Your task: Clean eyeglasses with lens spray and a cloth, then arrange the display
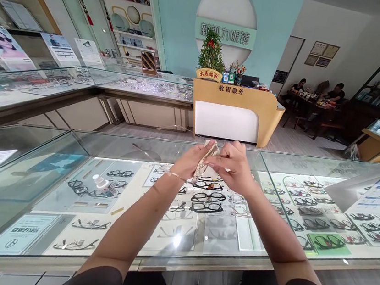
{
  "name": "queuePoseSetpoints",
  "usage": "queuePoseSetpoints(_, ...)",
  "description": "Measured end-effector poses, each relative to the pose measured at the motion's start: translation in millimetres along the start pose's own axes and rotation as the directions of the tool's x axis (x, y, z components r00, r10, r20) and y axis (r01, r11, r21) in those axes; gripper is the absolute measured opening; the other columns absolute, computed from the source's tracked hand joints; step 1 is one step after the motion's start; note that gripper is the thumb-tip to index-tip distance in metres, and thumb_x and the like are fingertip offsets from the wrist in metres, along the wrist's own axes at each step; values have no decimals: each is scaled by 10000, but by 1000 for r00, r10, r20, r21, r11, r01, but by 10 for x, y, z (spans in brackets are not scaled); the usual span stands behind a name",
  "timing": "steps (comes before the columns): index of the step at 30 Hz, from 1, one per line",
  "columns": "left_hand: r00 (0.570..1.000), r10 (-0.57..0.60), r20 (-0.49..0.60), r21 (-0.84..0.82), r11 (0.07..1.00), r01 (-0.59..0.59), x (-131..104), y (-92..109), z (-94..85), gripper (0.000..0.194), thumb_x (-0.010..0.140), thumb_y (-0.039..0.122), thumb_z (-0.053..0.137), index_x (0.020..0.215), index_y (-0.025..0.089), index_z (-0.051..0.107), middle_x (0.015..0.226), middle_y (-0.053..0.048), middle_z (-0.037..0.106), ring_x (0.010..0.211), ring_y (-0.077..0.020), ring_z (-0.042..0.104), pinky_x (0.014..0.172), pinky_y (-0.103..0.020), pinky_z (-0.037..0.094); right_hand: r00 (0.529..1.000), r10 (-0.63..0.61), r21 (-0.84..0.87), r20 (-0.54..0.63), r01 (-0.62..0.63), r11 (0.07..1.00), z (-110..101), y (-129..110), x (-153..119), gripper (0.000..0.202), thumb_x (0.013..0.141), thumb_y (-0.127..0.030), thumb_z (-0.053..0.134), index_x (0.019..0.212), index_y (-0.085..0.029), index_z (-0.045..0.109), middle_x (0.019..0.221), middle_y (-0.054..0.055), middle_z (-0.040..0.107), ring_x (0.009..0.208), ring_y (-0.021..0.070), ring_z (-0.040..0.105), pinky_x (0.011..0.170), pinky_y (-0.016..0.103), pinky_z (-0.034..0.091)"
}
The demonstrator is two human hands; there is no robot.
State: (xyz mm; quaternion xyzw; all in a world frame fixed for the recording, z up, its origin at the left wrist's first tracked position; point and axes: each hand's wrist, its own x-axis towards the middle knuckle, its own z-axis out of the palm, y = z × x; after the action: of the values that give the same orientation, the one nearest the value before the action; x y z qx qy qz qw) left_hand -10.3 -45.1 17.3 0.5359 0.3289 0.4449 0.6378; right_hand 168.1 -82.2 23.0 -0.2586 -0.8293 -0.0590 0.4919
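Observation:
Both my hands are raised together above a glass display counter (161, 153). My left hand (191, 160) and my right hand (234, 164) both grip a pair of glasses (204, 163) with a light, patterned frame, along with what looks like a pale cloth; the lenses are mostly hidden by my fingers. A thin bracelet circles my left wrist. Under the glass below my hands lie rows of black-framed glasses (208, 196).
A small clear bottle (104, 185) lies on the counter to the left. More glass showcases run along the left and right. A wooden cashier desk (235, 111) with a potted plant stands beyond the aisle. Two people sit at a table (315, 100) far right.

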Motion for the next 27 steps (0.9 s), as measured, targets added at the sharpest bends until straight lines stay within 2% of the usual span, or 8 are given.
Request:
queuePoseSetpoints(4,995,-93,-41,231,968,100,15,-64,-43,639,723,797,894,767,219,627,624,31,530,545,-116,421,536,-273,315,970,200,232,-137,-165,959,-140,93,32,255,1086,-472,695,1041,-357,918,802,19,497,841,222,483,822,427,412)
queuePoseSetpoints(7,951,-287,111,602,781,165,-67,-37,-27,564,812,766,838,867,232,667,677,27,571,576,-141,467,558,-290,336,893,408,444,-187,-294,846,-292,156,46,141,1013,-476,805,1034,-395,918,840,15,567,870,216,534,843,417,469)
queuePoseSetpoints(9,863,-399,310,757,653,30,-156,-18,55,504,880,717,789,863,229,664,775,9,625,666,-156,542,625,-288,392,841,515,570,-165,-345,746,-363,194,51,118,961,-489,859,1004,-394,915,886,15,616,904,209,581,865,407,498)
queuePoseSetpoints(12,689,-489,535,785,590,-190,-300,-78,287,410,981,612,675,848,226,637,893,-11,683,788,-175,607,720,-287,437,793,605,696,-72,-395,600,-414,231,63,223,874,-565,907,919,-347,896,960,23,698,942,207,647,869,399,538)
queuePoseSetpoints(14,569,-537,623,769,555,-317,-393,-189,466,336,1027,512,603,846,228,602,888,-15,693,784,-180,606,710,-295,424,774,633,731,0,-432,528,-430,226,75,281,834,-589,919,871,-314,876,991,32,756,960,214,678,857,398,557)
queuePoseSetpoints(16,510,-567,647,762,465,-450,-481,-338,617,286,1038,452,576,864,227,605,919,-40,727,812,-204,637,692,-308,413,756,652,738,56,-471,483,-447,192,86,289,829,-578,916,847,-295,861,1005,41,798,977,221,699,844,399,573)
queuePoseSetpoints(21,562,-590,580,783,213,-585,-648,-744,809,231,995,408,633,1054,208,735,1076,-139,813,987,-325,760,691,-361,459,770,638,690,10,-467,553,-503,22,91,169,915,-466,872,893,-299,856,1013,21,831,985,203,733,894,402,598)
queuePoseSetpoints(27,611,-587,531,819,170,-548,-756,-1021,940,397,960,352,674,1311,169,700,1126,-171,803,961,-351,785,690,-403,531,812,576,472,-99,-471,745,-565,-146,83,168,996,-423,793,932,-270,823,993,27,828,985,223,752,949,440,580)
